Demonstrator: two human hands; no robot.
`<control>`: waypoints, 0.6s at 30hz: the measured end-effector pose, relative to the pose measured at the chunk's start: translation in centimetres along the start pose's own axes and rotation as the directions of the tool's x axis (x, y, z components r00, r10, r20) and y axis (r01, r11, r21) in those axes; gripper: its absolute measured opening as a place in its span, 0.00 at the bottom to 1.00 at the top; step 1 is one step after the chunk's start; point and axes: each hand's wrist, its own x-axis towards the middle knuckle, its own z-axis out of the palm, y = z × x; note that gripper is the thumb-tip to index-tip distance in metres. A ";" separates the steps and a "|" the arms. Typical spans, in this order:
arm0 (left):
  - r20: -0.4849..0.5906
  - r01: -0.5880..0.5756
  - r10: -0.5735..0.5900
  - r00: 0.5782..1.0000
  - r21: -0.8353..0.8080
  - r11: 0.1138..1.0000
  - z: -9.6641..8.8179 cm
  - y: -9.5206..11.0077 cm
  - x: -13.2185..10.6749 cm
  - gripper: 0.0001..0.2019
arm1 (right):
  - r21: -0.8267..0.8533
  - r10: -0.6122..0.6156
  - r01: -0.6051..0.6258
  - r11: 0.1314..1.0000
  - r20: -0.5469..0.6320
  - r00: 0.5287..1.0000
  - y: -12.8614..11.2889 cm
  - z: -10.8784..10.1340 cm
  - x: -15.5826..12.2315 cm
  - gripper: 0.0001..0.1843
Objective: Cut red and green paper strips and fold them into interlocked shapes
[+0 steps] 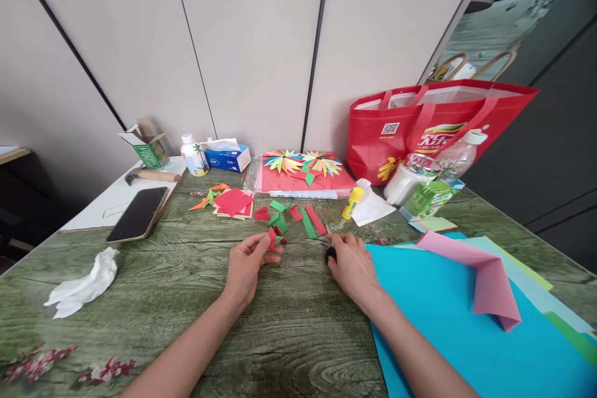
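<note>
My left hand (249, 261) pinches a small folded red and green paper piece (275, 239) between thumb and fingers, above the table. My right hand (352, 261) is closed around scissors (331, 254); part of a black handle shows and most of the tool is hidden under the hand. Just beyond both hands lie several folded green paper pieces (278, 222) and red pieces (262, 214). A green strip (308, 224) and a red strip (316, 220) lie side by side near my right fingertips. A yellow glue stick (352, 203) stands upright behind them.
Blue paper sheets (420, 317) with a folded pink sheet (494, 280) cover the right side. At the back are a packet of red paper (305, 181), a tissue box (227, 158) and a red bag (377, 137). A phone (138, 214), hammer (153, 176) and crumpled tissue (84, 286) lie left.
</note>
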 end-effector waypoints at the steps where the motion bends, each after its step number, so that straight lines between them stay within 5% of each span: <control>1: -0.007 -0.003 0.003 1.000 -0.001 1.000 0.0 0.0 0.0 0.09 | -0.021 0.007 -0.008 1.000 -0.017 1.000 0.0 0.0 -0.1 0.21; 7: -0.041 -0.030 0.029 0.999 -0.029 0.999 0.0 0.0 0.2 0.08 | -0.045 0.017 -0.020 0.999 -0.071 0.997 -0.1 0.1 -0.1 0.20; 11: -0.060 -0.064 0.062 0.996 -0.026 0.998 -0.1 0.0 0.3 0.08 | 0.279 0.042 -0.007 0.960 -0.123 0.992 -0.1 0.6 0.2 0.22; 13: -0.068 -0.080 0.079 0.995 -0.021 0.997 -0.2 0.1 0.3 0.08 | 0.662 -0.010 0.076 0.746 -0.103 0.995 -0.1 0.6 0.5 0.21; 15: -0.072 -0.092 0.091 0.993 -0.015 0.996 -0.1 0.1 0.3 0.08 | 0.960 -0.132 0.038 0.277 -0.001 0.991 -0.2 0.4 0.7 0.20; 16: -0.073 -0.094 0.093 0.993 -0.010 0.996 -0.1 0.2 0.3 0.09 | 0.998 -0.201 -0.026 0.057 0.037 0.979 -0.3 0.3 0.8 0.20; 18: -0.076 -0.093 0.093 0.993 0.003 0.996 -0.1 0.2 0.3 0.09 | 0.961 -0.319 -0.160 -0.225 0.083 0.944 -0.5 0.1 0.7 0.22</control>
